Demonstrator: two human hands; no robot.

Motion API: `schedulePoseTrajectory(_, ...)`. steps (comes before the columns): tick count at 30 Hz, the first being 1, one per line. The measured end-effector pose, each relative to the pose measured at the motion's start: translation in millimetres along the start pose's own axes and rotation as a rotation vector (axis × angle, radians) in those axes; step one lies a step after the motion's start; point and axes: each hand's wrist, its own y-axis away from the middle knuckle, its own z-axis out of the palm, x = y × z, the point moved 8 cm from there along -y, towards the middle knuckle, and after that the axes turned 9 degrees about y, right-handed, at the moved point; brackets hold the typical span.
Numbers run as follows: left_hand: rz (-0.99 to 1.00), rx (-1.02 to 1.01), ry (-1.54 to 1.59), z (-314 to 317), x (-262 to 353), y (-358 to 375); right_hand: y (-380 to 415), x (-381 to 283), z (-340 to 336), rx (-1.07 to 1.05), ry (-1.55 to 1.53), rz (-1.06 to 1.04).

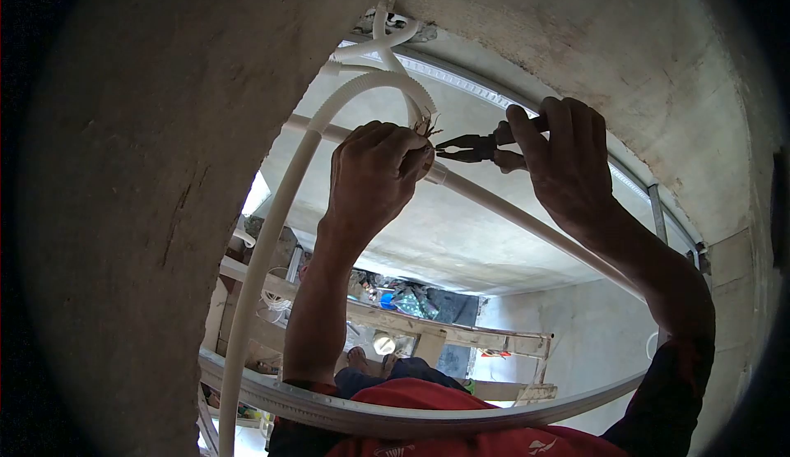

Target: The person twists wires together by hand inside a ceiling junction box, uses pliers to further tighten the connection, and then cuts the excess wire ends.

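With left hand (370,165), pinching wires (425,126) just below hose (374,80) end, seemingly to steady them. With right hand (572,157), apart from left, gripping slightly opened pliers (471,149) by handles, aimed leftward, apparently for reach.

Pliers (471,148): handles partly hidden by right hand (569,157). Thin strands (426,125): lower ends hidden at left hand (374,169). White conduit (262,264), red shirt (411,394): cut off, bottom edge. Items far below (405,301): too small to tell.
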Motion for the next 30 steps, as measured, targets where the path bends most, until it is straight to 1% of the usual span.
schedulePoseTrajectory(1, 0.001, 0.002, 0.001, -0.2, -1.1, -0.5, 1.0, 0.3, 0.9, 0.001, 0.002, -0.001)
schedulePoseTrajectory(3, 0.066, -0.006, -0.039, 0.0, 1.1, 0.0, 3.3, 0.5, -2.5, 0.059, 0.034, 0.000)
schedulePoseTrajectory(7, 0.046, -0.009, -0.026, 0.1, -0.7, 0.6, 4.1, -0.2, -2.6, 0.075, 0.022, 0.011)
schedulePoseTrajectory(10, 0.077, -0.001, -0.028, -0.7, 2.0, 0.3, 7.0, 0.2, 2.6, 0.054, 0.031, 0.021)
schedulePoseTrajectory(13, 0.040, -0.001, -0.028, -1.6, 1.5, -0.3, 7.6, 0.2, 1.3, 0.082, 0.043, 0.036)
schedulePoseTrajectory(16, 0.031, -0.008, -0.012, -1.7, 1.4, -0.1, 9.3, -2.0, -0.4, 0.043, -0.003, 0.092)
schedulePoseTrajectory(18, 0.015, -0.014, -0.023, -1.3, 1.2, -0.3, 10.9, -1.0, 8.3, -0.073, -0.059, 0.130)
schedulePoseTrajectory(22, 0.025, 0.002, -0.007, -0.5, -0.3, 0.2, 14.3, -3.7, 12.0, -0.049, -0.011, 0.092)
schedulePoseTrajectory(24, 0.062, 0.003, -0.005, -0.5, 1.3, 0.1, 14.6, -5.8, 9.6, 0.026, 0.031, 0.057)
schedulePoseTrajectory(25, 0.062, 0.005, -0.006, -1.2, 2.0, -0.4, 13.9, -5.7, 9.3, 0.028, 0.031, 0.055)
schedulePoseTrajectory(28, 0.031, -0.017, -0.022, 0.0, 1.8, -0.4, 15.1, -8.3, 9.8, 0.005, 0.016, 0.042)
schedulePoseTrajectory(30, 0.034, 0.010, -0.013, -0.7, 1.9, -0.2, 16.6, -10.9, 15.4, -0.071, -0.017, 0.020)
